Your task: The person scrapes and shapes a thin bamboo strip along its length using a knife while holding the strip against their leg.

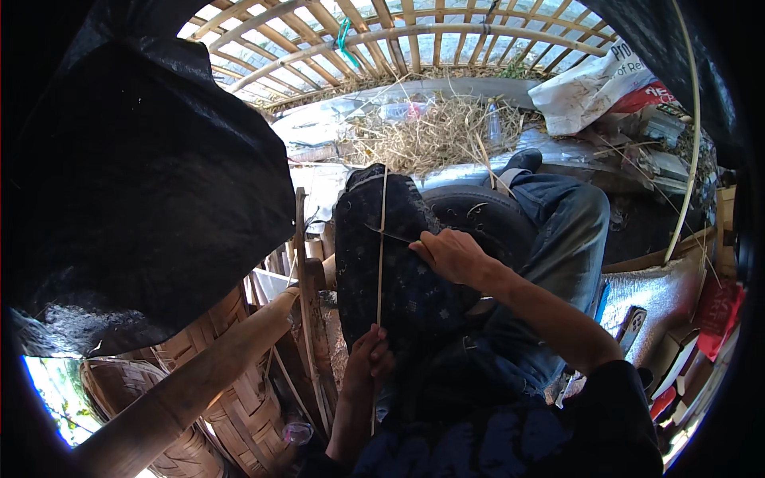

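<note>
A long, thin, pale bamboo strip (pixel 381 275) runs lengthwise over a dark patterned cloth (pixel 418 279) that covers my left leg. My left hand (pixel 369 352) is closed around the strip's near part, and its tail hangs down past the hand. In my right hand (pixel 453 255) is a knife (pixel 395 235), its handle hidden by the fingers. The narrow dark blade points left and lies across the strip, touching or almost touching it; I cannot tell which. The strip's far end reaches beyond the cloth's far edge.
A black tyre (pixel 482 219) stands beyond my lap. Straw-like shavings (pixel 430 143) are heaped farther off, before a bamboo slat fence (pixel 414 40). Black sheeting (pixel 151 183) hangs at left, above a thick bamboo pole (pixel 187 390). At right lies a phone (pixel 632 328).
</note>
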A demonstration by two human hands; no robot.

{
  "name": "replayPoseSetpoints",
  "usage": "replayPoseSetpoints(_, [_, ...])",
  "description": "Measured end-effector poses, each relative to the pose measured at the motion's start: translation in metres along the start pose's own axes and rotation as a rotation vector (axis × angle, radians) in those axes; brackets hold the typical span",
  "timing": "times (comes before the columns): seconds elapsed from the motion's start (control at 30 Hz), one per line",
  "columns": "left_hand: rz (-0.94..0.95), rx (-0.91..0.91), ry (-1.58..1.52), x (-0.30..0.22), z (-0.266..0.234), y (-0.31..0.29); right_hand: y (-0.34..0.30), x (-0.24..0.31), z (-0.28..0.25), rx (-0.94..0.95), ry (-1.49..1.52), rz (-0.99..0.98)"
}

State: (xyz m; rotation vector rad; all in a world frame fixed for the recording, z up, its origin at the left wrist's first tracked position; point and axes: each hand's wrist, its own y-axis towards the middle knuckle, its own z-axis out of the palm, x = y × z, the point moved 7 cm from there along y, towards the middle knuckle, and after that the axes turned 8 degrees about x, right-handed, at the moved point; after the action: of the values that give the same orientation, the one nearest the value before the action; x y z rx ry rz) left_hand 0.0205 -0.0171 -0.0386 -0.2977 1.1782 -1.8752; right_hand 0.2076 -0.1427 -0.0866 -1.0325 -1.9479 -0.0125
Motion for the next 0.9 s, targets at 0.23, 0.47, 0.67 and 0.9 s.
replayPoseSetpoints(0.23, [0.008,0.013,-0.095,0.003,0.007,-0.005,0.007,0.007,-0.002,0.028,-0.068,0.006])
replayPoseSetpoints(0.47, [0.000,-0.069,-0.023,0.019,0.003,-0.028,0.023,-0.013,0.002,-0.069,-0.067,0.096])
replayPoseSetpoints(0.67, [0.071,-0.019,0.002,0.012,0.002,-0.037,0.065,-0.027,-0.015,-0.117,-0.085,0.088])
replayPoseSetpoints(0.9, [0.291,-0.316,0.690,-0.035,0.003,-0.004,0.047,-0.016,-0.061,-0.267,0.118,0.123])
